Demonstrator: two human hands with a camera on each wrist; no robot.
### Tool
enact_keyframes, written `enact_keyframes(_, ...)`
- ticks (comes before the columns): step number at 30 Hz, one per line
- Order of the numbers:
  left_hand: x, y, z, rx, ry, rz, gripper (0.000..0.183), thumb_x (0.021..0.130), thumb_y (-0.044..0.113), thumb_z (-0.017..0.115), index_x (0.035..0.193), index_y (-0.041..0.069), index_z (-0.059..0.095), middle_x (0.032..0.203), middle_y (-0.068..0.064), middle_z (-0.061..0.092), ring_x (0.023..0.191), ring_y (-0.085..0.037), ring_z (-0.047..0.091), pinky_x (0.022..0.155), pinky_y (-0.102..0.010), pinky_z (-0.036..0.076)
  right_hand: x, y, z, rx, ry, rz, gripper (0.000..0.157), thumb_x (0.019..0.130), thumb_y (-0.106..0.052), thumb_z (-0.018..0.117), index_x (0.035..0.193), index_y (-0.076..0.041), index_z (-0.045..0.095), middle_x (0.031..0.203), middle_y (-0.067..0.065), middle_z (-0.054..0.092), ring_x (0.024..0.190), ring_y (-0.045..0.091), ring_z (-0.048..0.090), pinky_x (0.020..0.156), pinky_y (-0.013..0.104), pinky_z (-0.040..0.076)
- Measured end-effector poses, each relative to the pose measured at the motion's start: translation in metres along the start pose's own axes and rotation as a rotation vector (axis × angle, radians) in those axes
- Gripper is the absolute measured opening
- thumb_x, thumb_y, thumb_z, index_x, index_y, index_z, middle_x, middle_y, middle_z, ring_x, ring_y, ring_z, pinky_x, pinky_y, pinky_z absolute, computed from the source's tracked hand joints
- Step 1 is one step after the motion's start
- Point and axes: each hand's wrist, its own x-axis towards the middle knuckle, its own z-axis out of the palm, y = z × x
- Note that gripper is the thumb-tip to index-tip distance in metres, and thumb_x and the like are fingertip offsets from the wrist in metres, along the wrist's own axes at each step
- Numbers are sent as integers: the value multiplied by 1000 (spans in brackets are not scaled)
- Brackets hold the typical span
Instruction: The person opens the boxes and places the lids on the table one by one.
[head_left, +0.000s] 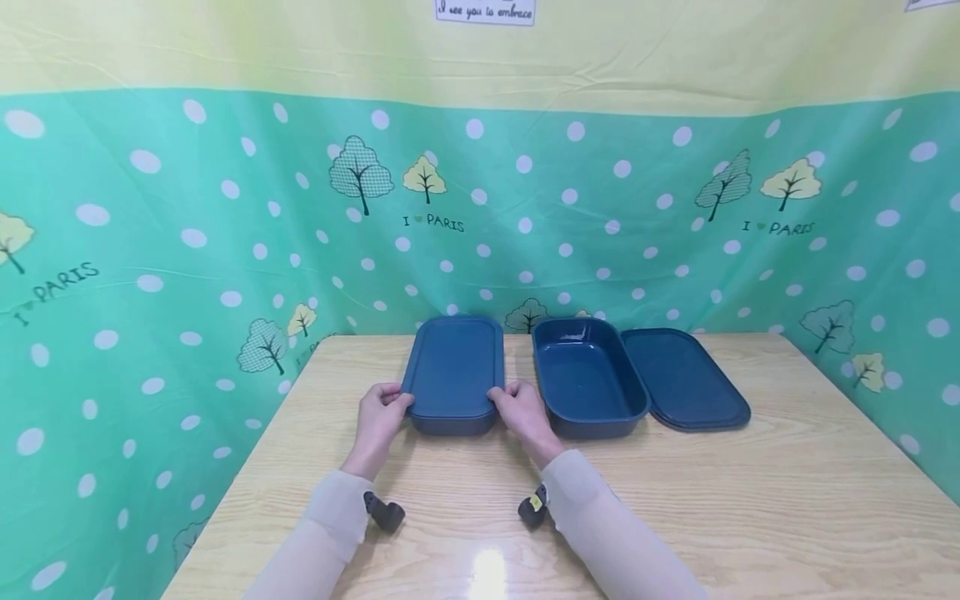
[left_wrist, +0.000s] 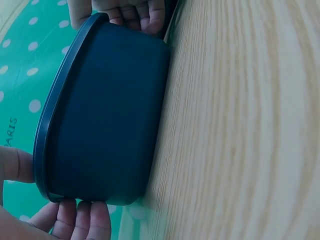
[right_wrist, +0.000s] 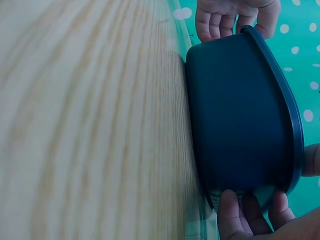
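A dark blue rectangular food container [head_left: 453, 427] stands on the table with its matching lid [head_left: 454, 367] on top. My left hand [head_left: 381, 417] grips its left side near the front corner, thumb at the lid's edge. Opposite it, my right hand [head_left: 523, 412] holds the right side in the same way. From the left wrist view, the container's front wall [left_wrist: 107, 112] fills the middle, with the left fingers [left_wrist: 80, 220] pressed to the side under the rim. The right wrist view shows the right fingers [right_wrist: 232, 212] curled under the rim too. The container's inside is hidden by the lid.
Just right of the right hand stands a second blue container [head_left: 596, 427], uncovered, with nothing seen inside. Beside it a loose blue lid [head_left: 693, 379] lies flat, overlapping its right edge in this view. A green dotted curtain [head_left: 525, 225] hangs behind the wooden table [head_left: 450, 492].
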Motion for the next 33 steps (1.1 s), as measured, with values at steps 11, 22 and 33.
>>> enact_keyframes(11,-2,0,0,-8,-18,-12,37,90,10,59,124,-3,50,111,-17,53,96,-25,55,90,-43,49,-2,1,0,-23,6,14,22,88,-27,60,83,-9,48,76,5,47,67,20,49,59,30,41)
enact_keyframes(22,-2,0,0,7,-16,-13,39,91,13,60,125,-3,51,113,-17,54,98,-25,56,88,-40,50,-2,-2,2,9,36,20,35,88,-26,63,111,-3,54,102,10,56,93,23,53,83,36,46)
enact_keyframes(33,-1,2,1,-6,-59,-33,48,92,18,62,131,-4,47,125,-23,53,114,-32,54,95,-42,47,-2,-6,0,40,34,8,42,87,-24,65,119,-1,52,110,14,60,102,26,57,87,38,48)
